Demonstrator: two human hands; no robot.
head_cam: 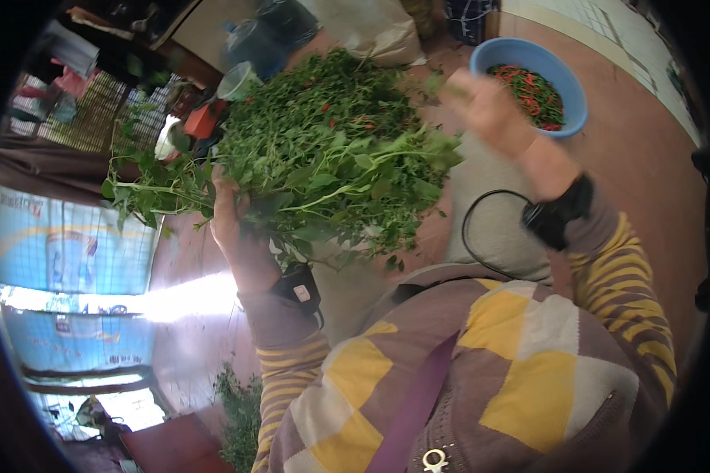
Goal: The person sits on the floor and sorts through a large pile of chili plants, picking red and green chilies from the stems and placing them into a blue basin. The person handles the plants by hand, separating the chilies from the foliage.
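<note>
My left hand (229, 213) is closed around a bunch of leafy green chili stems (337, 192), which stretches out to both sides of the fist. Beneath and beyond it lies a big heap of cut chili plants (313, 103), dotted with a few red chilies. My right hand (491, 112) is raised to the right of the heap, blurred by motion, beside a blue plastic basin (578, 112). Red and green chilies (529, 97) fill the bottom of that basin. Something greenish blurs at the right fingertips; whether they grip it cannot be made out.
Behind the heap stand a pale sack (384, 35), a translucent bluish container (254, 50) and a small clear tub (238, 81). More greenery (239, 414) lies on the floor at lower left. A black cable (466, 224) loops from the right wrist strap.
</note>
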